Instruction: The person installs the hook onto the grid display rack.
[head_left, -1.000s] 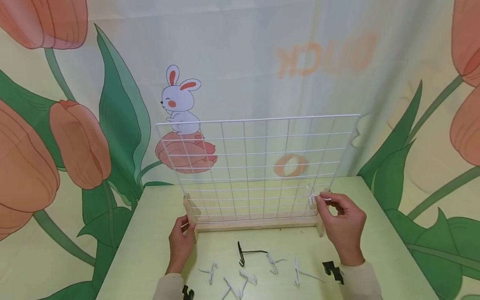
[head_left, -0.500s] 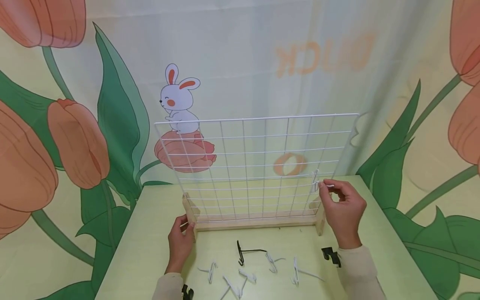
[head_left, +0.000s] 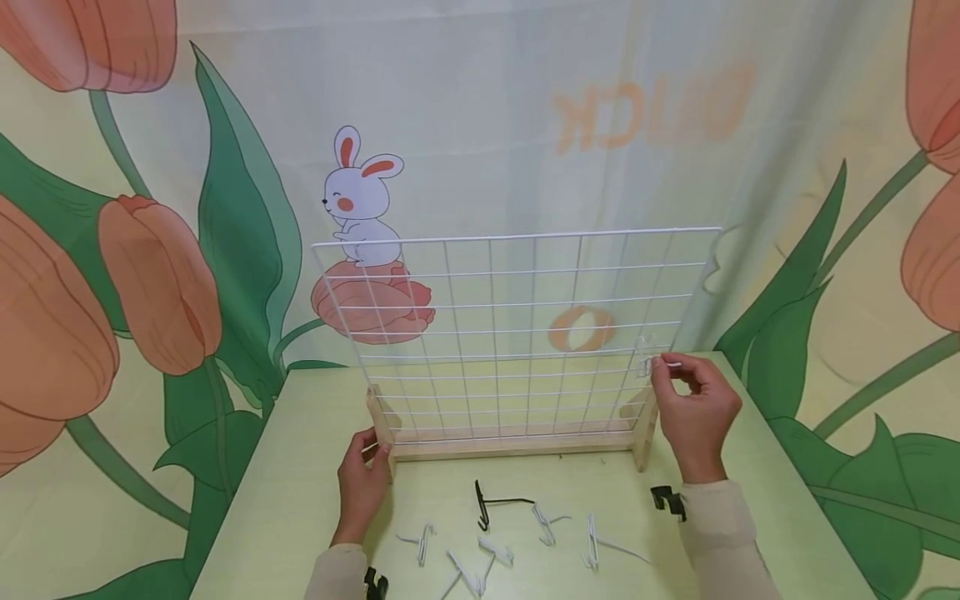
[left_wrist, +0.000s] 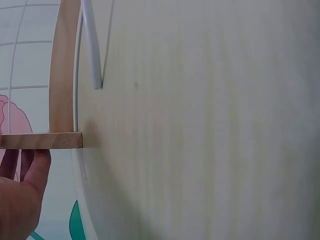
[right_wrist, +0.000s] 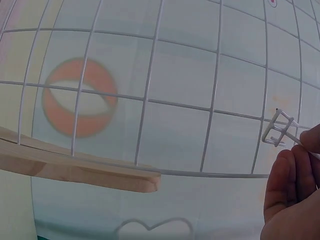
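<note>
A white wire grid panel stands upright in a wooden stand. My left hand holds the stand's left end piece; in the left wrist view, fingers press against that wooden piece. Near the grid's right edge, my right hand pinches a white metal hook by its prong. The right wrist view has the hook's bracket at a horizontal wire, between thumb and fingers and the grid. Whether it is seated on the wire, I cannot tell.
Several white hooks lie scattered on the pale table before the stand, along with one black hook. A printed curtain hangs behind the grid. Black clips sit at both wrists.
My right hand has risen and shifted slightly right, carrying the white hook up along the grid's right side. The left hand stays on the stand.
</note>
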